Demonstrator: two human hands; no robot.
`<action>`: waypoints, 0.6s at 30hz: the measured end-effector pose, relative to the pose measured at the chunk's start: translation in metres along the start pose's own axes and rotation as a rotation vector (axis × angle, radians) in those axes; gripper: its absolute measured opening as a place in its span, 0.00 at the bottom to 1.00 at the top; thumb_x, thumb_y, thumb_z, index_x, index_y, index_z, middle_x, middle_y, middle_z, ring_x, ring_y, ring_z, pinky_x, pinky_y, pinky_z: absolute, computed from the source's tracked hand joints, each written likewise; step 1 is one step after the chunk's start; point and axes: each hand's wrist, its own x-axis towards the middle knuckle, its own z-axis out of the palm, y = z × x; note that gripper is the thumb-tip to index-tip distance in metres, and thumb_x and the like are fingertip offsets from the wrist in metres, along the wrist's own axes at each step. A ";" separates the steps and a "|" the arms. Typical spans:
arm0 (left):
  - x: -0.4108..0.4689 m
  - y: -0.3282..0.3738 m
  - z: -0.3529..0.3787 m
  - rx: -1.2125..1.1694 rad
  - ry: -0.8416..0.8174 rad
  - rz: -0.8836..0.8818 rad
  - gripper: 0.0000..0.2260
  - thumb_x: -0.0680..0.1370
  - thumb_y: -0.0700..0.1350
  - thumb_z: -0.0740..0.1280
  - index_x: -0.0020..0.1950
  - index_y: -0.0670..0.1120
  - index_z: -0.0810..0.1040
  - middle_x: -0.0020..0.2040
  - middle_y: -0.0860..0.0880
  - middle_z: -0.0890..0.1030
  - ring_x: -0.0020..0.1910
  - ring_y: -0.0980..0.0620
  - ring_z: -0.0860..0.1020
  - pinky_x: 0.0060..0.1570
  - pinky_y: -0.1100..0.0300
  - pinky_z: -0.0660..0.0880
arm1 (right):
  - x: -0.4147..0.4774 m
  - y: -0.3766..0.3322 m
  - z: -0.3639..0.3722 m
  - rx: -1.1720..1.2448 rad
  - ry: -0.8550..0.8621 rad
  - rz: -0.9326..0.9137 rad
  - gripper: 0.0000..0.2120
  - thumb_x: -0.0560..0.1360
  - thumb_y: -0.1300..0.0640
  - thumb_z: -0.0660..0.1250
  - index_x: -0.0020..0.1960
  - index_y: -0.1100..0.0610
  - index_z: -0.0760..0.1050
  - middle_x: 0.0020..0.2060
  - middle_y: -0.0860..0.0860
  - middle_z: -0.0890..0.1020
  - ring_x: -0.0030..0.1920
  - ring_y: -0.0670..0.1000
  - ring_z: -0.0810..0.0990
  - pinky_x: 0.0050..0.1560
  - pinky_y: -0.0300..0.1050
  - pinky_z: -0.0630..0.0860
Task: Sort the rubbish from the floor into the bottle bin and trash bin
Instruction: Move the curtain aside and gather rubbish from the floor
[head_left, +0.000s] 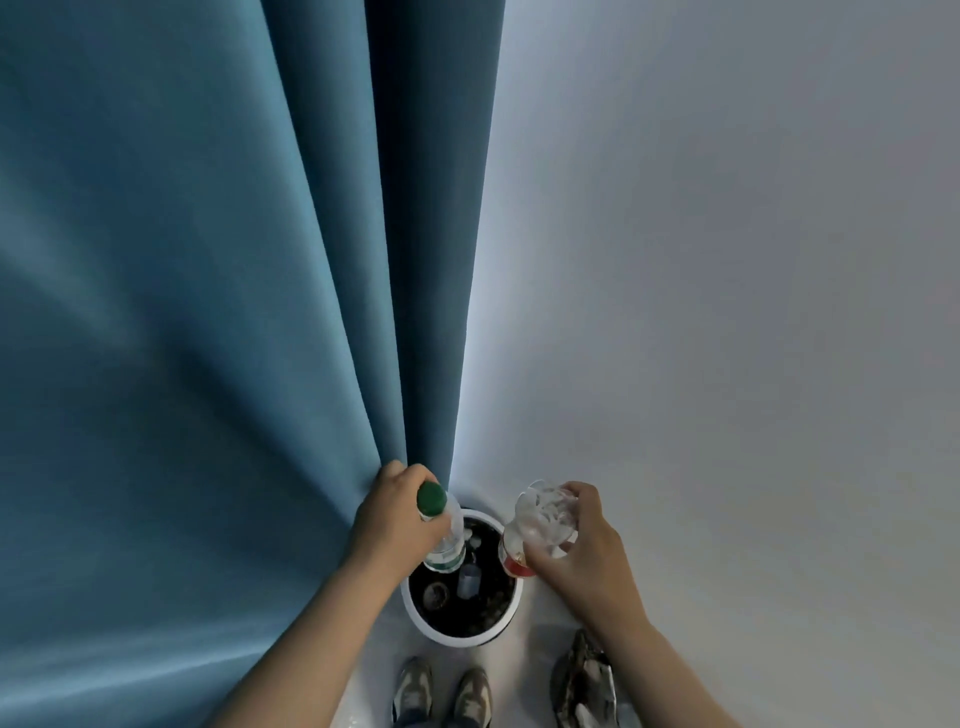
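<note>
Head view, standing over the bottle bin (457, 638). We see a round white container with a dark lining, on the floor in the corner where curtain meets wall. The left hand (389, 522) is curled round a clear green-capped bottle (450, 526), cap up and labelled end dipping over the bin's far left rim. The right hand (584, 553) grips a clear red-labelled bottle (536, 531) by its upper part, base turned towards us, label end hanging at the bin's right rim. Both bottles are thus above or at the opening. At least one bottle (469, 579) already lies inside.

Step in hand, as we judge it: dropping both bottles in. To do this well we would bring each bottle inward until it hangs over the dark interior, not the rim. The red-labelled one needs this most, since it sits at the edge. We would then lower the bottles close to the contents before the fingers let go, so that light, empty plastic does not bounce out. Releasing one hand at a time lets us check each landing.

Surroundings: a blue curtain (208, 312) in heavy folds fills the left; a plain pale wall (727, 260) fills the right. The floor (524, 662) is pale and smooth. The person's shoes (441, 691) stand just near of the bin. A dark crumpled object (584, 680) lies near right; we cannot tell what it is.
</note>
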 end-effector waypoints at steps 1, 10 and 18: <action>0.005 -0.003 0.005 0.006 -0.033 -0.011 0.10 0.68 0.45 0.71 0.47 0.48 0.76 0.47 0.52 0.71 0.43 0.50 0.74 0.43 0.59 0.72 | 0.004 0.002 0.002 0.000 -0.001 0.017 0.27 0.65 0.50 0.73 0.58 0.44 0.63 0.47 0.41 0.79 0.44 0.39 0.80 0.44 0.40 0.78; 0.041 -0.018 0.050 -0.043 -0.289 -0.074 0.21 0.69 0.50 0.73 0.61 0.50 0.74 0.57 0.52 0.72 0.50 0.50 0.78 0.51 0.58 0.76 | 0.032 0.025 0.014 -0.021 0.000 0.128 0.30 0.59 0.43 0.69 0.58 0.44 0.62 0.48 0.42 0.79 0.44 0.43 0.80 0.45 0.45 0.80; 0.051 -0.031 0.059 0.023 -0.383 -0.081 0.16 0.73 0.48 0.71 0.59 0.47 0.77 0.55 0.51 0.79 0.51 0.52 0.78 0.54 0.58 0.76 | 0.049 0.033 0.024 -0.002 -0.005 0.186 0.26 0.66 0.49 0.73 0.58 0.43 0.62 0.47 0.41 0.78 0.45 0.43 0.81 0.46 0.46 0.81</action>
